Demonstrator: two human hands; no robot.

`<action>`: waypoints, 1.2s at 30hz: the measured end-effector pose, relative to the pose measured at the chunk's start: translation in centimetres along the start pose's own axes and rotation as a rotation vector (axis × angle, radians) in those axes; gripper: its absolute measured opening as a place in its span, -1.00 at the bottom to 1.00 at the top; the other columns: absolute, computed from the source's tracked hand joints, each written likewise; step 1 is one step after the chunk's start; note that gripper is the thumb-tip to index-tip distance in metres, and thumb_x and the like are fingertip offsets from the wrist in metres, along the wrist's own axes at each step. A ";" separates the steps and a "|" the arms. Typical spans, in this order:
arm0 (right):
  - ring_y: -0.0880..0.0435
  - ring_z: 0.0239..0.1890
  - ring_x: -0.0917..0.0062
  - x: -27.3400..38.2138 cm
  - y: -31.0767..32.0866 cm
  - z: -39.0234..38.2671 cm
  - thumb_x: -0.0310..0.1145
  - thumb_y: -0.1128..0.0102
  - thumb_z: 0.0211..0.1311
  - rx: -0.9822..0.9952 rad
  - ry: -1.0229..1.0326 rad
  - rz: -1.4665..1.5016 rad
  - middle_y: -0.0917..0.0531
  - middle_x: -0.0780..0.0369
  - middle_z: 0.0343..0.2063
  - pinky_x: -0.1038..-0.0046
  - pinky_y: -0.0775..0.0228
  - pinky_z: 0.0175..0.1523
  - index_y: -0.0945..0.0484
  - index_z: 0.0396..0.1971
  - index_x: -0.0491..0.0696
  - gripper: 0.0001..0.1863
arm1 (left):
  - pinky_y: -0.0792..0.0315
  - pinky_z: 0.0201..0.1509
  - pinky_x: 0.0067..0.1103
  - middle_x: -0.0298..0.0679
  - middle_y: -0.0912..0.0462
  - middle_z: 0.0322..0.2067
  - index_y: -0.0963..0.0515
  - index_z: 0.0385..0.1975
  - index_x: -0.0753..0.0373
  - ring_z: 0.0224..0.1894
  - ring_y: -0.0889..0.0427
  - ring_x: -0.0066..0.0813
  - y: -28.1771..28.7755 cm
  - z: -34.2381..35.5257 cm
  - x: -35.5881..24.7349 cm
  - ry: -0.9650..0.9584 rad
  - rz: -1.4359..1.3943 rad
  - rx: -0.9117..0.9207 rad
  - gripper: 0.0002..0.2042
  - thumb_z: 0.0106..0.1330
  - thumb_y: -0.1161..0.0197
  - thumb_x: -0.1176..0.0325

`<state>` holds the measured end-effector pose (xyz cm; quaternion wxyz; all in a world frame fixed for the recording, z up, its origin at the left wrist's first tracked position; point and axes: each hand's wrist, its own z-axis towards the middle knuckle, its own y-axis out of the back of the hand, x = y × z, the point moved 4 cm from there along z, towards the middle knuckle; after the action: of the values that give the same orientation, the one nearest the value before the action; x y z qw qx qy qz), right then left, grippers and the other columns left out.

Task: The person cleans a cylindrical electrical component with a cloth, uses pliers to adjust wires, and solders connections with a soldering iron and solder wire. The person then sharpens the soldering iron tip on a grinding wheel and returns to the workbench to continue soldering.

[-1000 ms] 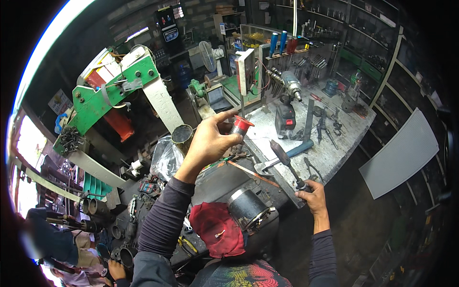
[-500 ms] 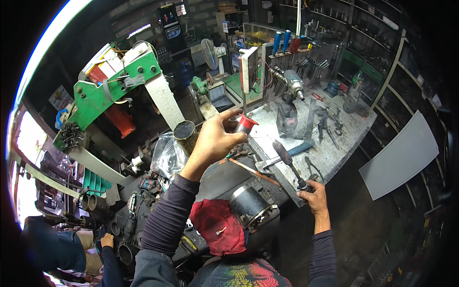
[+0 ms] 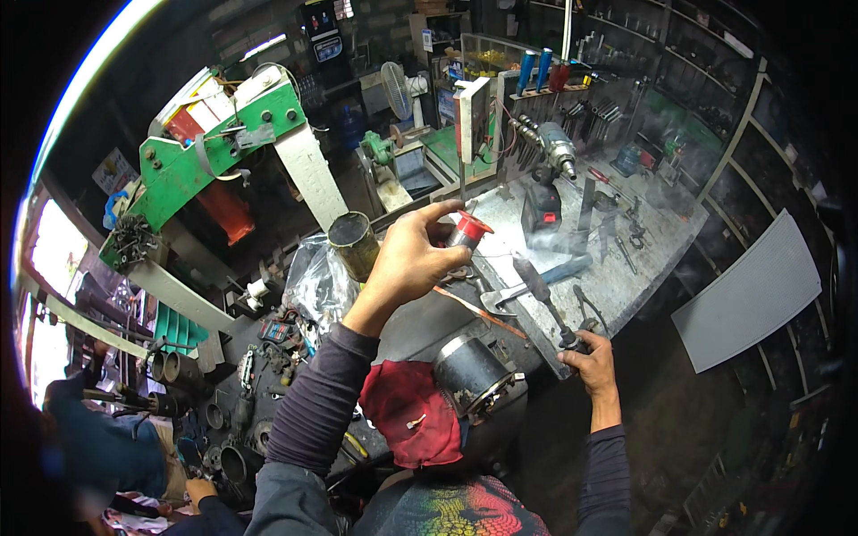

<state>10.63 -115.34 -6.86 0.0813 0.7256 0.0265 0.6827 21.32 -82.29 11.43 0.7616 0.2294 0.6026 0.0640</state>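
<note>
My left hand (image 3: 413, 255) is raised over the workbench (image 3: 617, 277) and holds a small red and silver spool (image 3: 469, 232) between thumb and fingers. My right hand (image 3: 590, 357) grips the handle end of a dark soldering iron (image 3: 541, 299) whose tip points up toward the spool. A cylindrical electric motor (image 3: 471, 375) rests on a red cloth (image 3: 407, 420) in my lap, below both hands.
A grey power drill (image 3: 550, 170) stands at the bench's back, with loose tools and a wrench (image 3: 505, 293) near it. A green machine arm (image 3: 210, 152) stands at the left beside a metal can (image 3: 353, 243). Another person (image 3: 98, 438) sits at lower left.
My left hand with the spool has shifted slightly right and closer to the bench. The right hand and the soldering iron have barely moved.
</note>
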 end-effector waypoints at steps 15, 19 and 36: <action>-0.42 -0.66 0.72 10.9 0.0 -7.4 -0.35 -0.30 0.27 0.003 -0.111 0.111 -0.50 0.35 -0.57 0.65 -0.19 -0.62 -0.54 -0.15 -0.14 -0.76 | -0.50 0.29 -0.40 -0.08 -0.68 0.04 -0.38 0.19 0.31 0.12 -0.68 -0.31 1.2 -18.9 5.0 0.144 -0.148 -0.467 -0.38 0.13 -0.52 0.46; -0.47 -0.57 0.66 16.4 -4.7 -10.0 -0.37 -0.21 0.40 0.095 -0.087 0.316 -0.51 0.25 -0.44 0.66 -0.25 -0.61 -0.45 0.02 -0.16 -0.71 | -0.40 0.38 -0.37 -0.02 -0.59 0.09 -0.30 0.31 0.32 0.18 -0.60 -0.17 -0.2 -20.0 6.4 0.123 -0.089 -0.324 -0.19 0.05 -0.60 0.36; -0.50 -0.56 0.63 21.0 -43.9 -17.5 -0.42 -0.34 0.34 0.590 -0.229 0.628 -0.54 0.31 -0.42 0.57 -0.34 -0.61 -0.43 -0.03 -0.09 -0.70 | -0.60 -0.13 -0.57 -0.23 -0.73 -0.24 -0.68 -0.13 0.34 -0.26 -0.69 -0.56 32.4 -35.6 11.4 -0.141 -0.230 -1.088 -0.86 0.40 -0.33 0.45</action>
<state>-2.23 -67.51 8.02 -0.3381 0.7615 -0.0103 0.5529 -3.61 -39.58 9.12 0.8108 -0.2603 0.4514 0.2666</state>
